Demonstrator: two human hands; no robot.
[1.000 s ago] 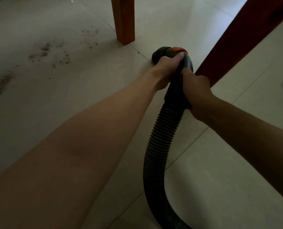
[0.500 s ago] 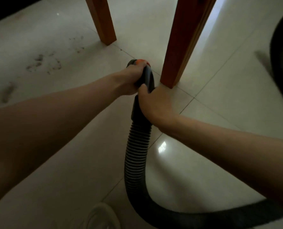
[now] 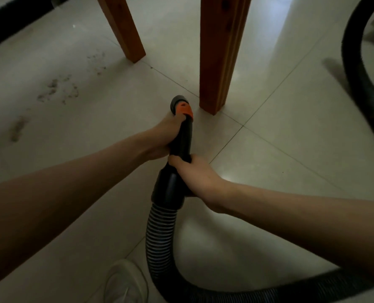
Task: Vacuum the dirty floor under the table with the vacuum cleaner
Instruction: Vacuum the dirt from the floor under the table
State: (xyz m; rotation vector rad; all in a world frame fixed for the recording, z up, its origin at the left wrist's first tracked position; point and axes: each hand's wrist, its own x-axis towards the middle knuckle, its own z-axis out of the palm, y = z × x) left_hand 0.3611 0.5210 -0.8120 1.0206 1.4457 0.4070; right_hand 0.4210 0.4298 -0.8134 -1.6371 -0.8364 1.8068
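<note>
Both my hands grip the black vacuum handle (image 3: 184, 138), which ends in an orange collar (image 3: 184, 110) and a round open nozzle (image 3: 176, 103) just above the pale tiled floor (image 3: 280, 149). My left hand (image 3: 166, 136) holds the upper part below the collar. My right hand (image 3: 194, 176) holds the lower part where the ribbed hose (image 3: 159, 237) begins. Brown dirt patches (image 3: 59, 91) lie on the tiles to the left of the nozzle, with another smear (image 3: 17, 129) farther left.
Two wooden table legs stand ahead: one (image 3: 220, 53) just right of the nozzle, another (image 3: 124, 29) farther back. The hose loops along the bottom and up the right side (image 3: 361, 73). A white shoe (image 3: 124, 281) shows at the bottom. A dark strip (image 3: 11, 25) runs top left.
The view has swung and pulled back; the near table leg now stands upright beside the nozzle. The handle has tilted so its orange collar and open nozzle show. Both hands kept their grip.
</note>
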